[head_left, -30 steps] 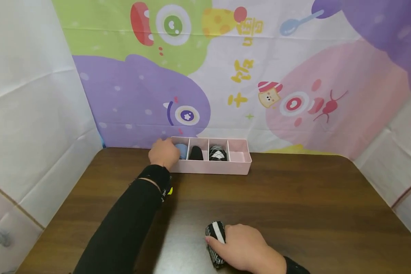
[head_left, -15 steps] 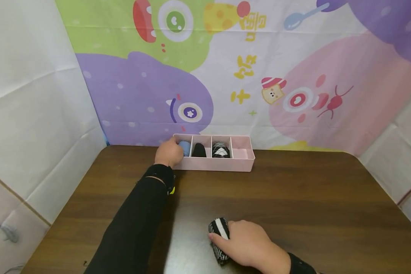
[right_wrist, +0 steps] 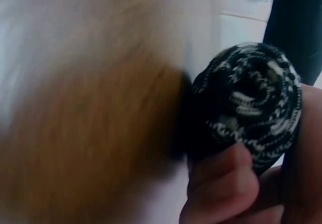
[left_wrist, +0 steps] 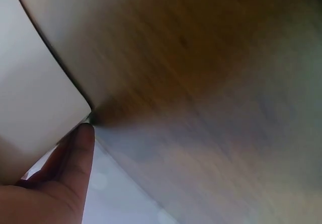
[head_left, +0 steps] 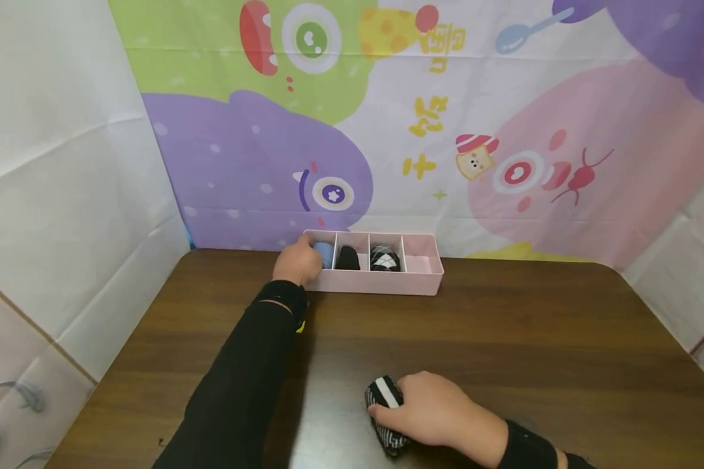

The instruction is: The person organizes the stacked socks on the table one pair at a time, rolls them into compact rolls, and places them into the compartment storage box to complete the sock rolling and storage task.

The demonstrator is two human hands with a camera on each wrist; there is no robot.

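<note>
My left hand [head_left: 298, 261] is at the left end of a pink divided storage box [head_left: 381, 283] and grips it there. The left wrist view shows its fingers [left_wrist: 79, 158] lying along the end wall, near the bottom corner of the box. My right hand [head_left: 437, 409] holds a rolled sock [head_left: 385, 417], black with white stripes, low over the near part of the table. From the right wrist view the coiled end of the sock [right_wrist: 251, 100] shows, with fingers and thumb around it.
Within the box compartments are a blue roll [head_left: 324, 255], a black roll [head_left: 348, 258] and a black-and-white checked roll [head_left: 384, 258]; the rightmost compartment [head_left: 420, 260] shows its bare floor. A cartoon-printed cloth [head_left: 258, 163] hangs behind the brown table [head_left: 504, 326].
The head view has shifted slightly, so everything appears a little farther right in it. Both hands keep their hold on the box and the sock.
</note>
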